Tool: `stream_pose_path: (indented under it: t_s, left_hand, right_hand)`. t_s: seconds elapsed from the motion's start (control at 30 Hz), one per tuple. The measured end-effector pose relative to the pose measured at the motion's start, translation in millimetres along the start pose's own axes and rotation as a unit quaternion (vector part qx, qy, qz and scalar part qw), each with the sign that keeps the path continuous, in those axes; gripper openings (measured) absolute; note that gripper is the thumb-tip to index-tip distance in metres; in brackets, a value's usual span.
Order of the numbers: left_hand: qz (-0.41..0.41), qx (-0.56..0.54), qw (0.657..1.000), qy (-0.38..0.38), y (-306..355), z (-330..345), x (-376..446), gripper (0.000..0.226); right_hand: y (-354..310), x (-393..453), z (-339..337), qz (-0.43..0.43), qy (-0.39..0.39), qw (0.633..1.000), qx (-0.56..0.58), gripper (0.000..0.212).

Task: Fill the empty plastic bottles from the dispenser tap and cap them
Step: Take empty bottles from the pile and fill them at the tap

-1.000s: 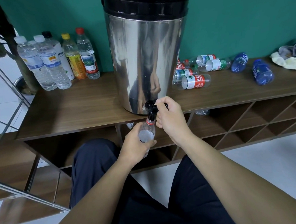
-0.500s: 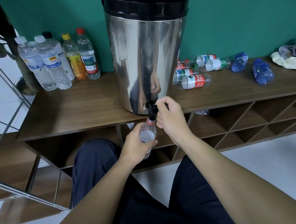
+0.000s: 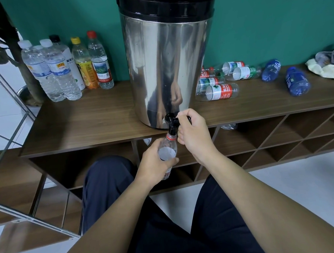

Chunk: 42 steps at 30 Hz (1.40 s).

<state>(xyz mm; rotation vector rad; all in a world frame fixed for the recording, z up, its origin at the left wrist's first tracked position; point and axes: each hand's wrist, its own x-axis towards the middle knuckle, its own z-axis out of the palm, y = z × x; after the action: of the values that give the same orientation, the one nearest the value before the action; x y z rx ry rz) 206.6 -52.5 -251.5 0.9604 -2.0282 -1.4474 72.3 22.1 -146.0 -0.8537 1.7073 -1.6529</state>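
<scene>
Gripping a clear bottle round its body, the left hand is holding its red-ringed neck right under the black tap of the steel dispenser. The right hand is curling round the tap's lever, though the lever itself is mostly hidden. The dispenser is standing on a wooden shelf. Capped bottles are standing at the far left, and empty bottles are lying on their sides to the right of the dispenser.
</scene>
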Motion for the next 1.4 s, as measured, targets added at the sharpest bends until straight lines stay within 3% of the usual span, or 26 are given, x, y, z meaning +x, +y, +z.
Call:
stream_pose_path:
  t_s: [1.4]
  left_hand:
    - [-0.006, 0.003, 1.000, 0.002, 2, -1, -2, 0.066]
  right_hand:
    - [11, 6, 0, -0.032, 0.014, 0.999, -0.033, 0.028]
